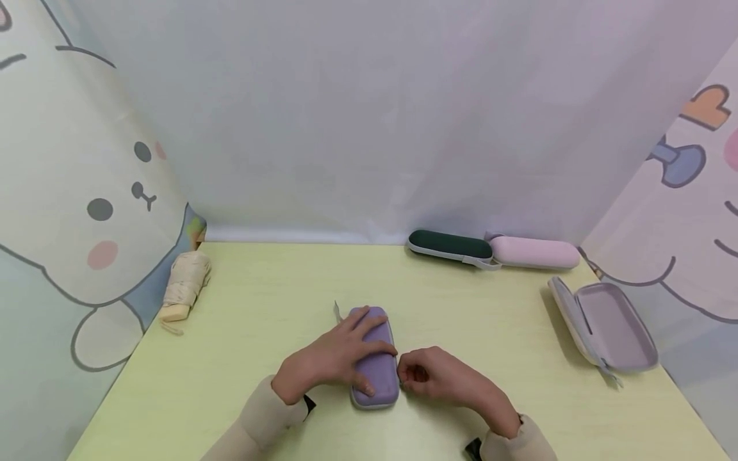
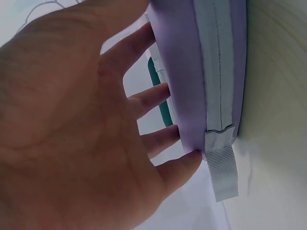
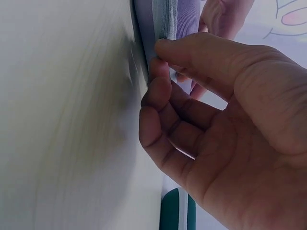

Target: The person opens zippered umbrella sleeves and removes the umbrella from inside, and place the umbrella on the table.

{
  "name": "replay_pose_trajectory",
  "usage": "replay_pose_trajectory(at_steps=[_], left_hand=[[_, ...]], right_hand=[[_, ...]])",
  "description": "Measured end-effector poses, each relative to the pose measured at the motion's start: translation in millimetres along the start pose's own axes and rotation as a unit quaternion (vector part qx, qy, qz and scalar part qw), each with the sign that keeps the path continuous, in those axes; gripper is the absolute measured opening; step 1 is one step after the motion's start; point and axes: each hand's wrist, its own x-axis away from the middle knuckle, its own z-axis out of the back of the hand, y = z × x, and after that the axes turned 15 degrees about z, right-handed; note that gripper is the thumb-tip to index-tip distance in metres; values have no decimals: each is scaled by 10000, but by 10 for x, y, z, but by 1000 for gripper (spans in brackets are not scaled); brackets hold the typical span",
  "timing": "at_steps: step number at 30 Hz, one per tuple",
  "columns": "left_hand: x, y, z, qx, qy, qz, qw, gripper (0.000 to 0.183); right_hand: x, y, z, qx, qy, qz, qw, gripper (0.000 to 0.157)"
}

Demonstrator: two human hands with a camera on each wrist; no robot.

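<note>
A purple case (image 1: 383, 379) lies flat near the middle of the front part of a pale yellow table (image 1: 265, 288), its long sides running away from the person, a grey tab (image 2: 222, 172) jutting from its far left end. The left hand (image 1: 337, 354) reaches in from the left, fingers spread wide and nearly straight across the lid, thumb near the closer end, resting on the case rather than curled round it. Across from it, the right hand (image 1: 438, 376) sits low at the right side, fingers curled and the tips of thumb and forefinger pinching at the grey zip band (image 3: 165, 19); whether a zip pull sits between them is hidden. Both wrists emerge from beige sleeves (image 1: 256, 413) at the front. On either side, a broad stretch of tabletop runs outward from the hands, and more lies beyond the case's far end. At the back edge, a dark green case (image 1: 450, 244) and a pink case (image 1: 536, 252) lie end to end; by the right edge, a mauve case (image 1: 619, 326) stands unfolded. A beige wrapped bundle (image 1: 186, 282) lies along the left edge, beneath a cartoon-printed wall (image 1: 57, 160)
</note>
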Motion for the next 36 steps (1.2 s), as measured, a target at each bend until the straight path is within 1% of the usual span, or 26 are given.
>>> replay_pose_trajectory(at_steps=[3, 12, 18, 26, 32, 36], left_hand=[[1, 11, 10, 35, -68, 88, 9999, 65], [6, 31, 12, -39, -105, 222, 9997, 65], [8, 31, -10, -40, 28, 174, 9998, 66], [3, 41, -2, -73, 61, 218, 9997, 67], [17, 64, 6, 6, -53, 371, 9993, 66], [28, 74, 13, 66, -125, 490, 9987, 65]], right_hand=[[-5, -1, 2, -3, -35, -21, 10000, 10], [-3, 0, -8, -11, -46, -77, 10000, 11], [-10, -16, 6, 13, -58, -70, 10000, 10], [-13, -33, 15, 9, -63, -137, 9999, 10], [0, -45, 8, 24, -82, -169, 9998, 10], [6, -47, 12, 73, -25, -156, 9998, 10]])
